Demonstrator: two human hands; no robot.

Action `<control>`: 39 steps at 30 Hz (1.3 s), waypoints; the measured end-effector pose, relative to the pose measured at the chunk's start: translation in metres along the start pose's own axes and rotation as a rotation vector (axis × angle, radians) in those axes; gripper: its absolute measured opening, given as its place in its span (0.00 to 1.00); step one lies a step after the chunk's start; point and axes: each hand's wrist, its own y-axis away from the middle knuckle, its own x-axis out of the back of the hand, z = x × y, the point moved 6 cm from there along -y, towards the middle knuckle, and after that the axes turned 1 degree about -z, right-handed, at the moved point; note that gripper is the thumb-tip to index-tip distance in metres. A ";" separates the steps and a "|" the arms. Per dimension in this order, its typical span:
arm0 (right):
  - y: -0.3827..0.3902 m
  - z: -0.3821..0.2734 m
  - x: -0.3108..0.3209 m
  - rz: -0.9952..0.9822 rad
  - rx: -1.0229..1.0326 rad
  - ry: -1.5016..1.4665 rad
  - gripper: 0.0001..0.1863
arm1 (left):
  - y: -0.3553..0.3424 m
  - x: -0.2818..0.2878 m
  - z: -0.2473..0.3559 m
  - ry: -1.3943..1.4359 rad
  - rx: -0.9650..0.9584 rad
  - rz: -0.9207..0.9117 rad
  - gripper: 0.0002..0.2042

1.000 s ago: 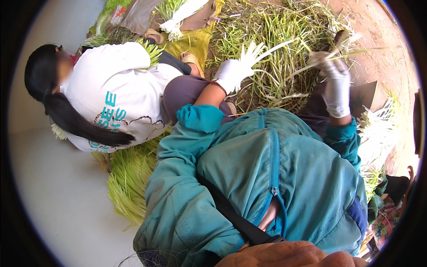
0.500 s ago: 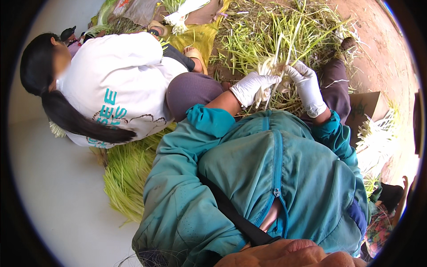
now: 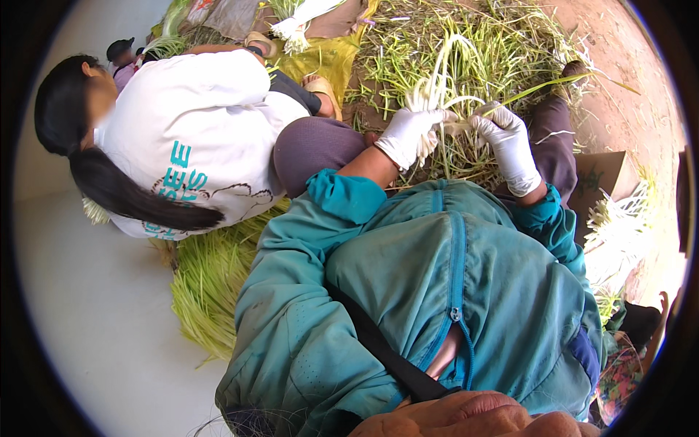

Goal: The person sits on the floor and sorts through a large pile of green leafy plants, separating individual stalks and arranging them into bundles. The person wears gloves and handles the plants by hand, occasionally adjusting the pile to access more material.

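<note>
1. Left hand (image 3: 411,137) closed round a small bunch of pale stalks (image 3: 440,69), above the ground litter (image 3: 393,76).
2. Right hand (image 3: 508,142) just beside it, fingers pinched on a long yellow-green leaf (image 3: 546,86).
3. Apparently done: white bundle (image 3: 294,33) ahead; pale pile (image 3: 617,226) at right (sorting hard to judge).
4. Apparently remaining: the held bunch, loose and untied-looking; perhaps the green heap (image 3: 207,288) too.

The person's gloved left hand (image 3: 409,135) grips pale stalks (image 3: 435,86); the gloved right hand (image 3: 509,149) pinches a yellow-green leaf (image 3: 542,87) just beside. A white-topped co-worker (image 3: 200,124) sits at left.
</note>
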 end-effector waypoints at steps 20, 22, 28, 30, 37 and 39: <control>-0.053 0.058 0.225 0.183 -0.368 1.708 0.18 | 0.002 0.041 0.083 0.393 -0.298 -0.240 0.10; -0.059 0.043 0.176 0.061 -0.204 1.521 0.19 | 0.004 0.039 0.080 0.384 -0.279 -0.331 0.10; -0.018 0.031 -0.009 -0.470 -0.020 0.113 0.22 | 0.005 0.026 0.071 0.410 -0.229 -0.181 0.12; -0.006 0.057 -0.024 -0.613 -0.260 0.276 0.19 | 0.000 0.027 0.078 0.396 -0.300 -0.392 0.12; 0.019 0.055 -0.003 -0.416 -0.380 0.102 0.14 | -0.006 0.019 0.056 0.401 -0.292 -0.393 0.17; 0.011 0.039 -0.016 -0.399 -0.358 0.116 0.13 | 0.002 -0.004 0.027 0.218 -0.198 -0.300 0.17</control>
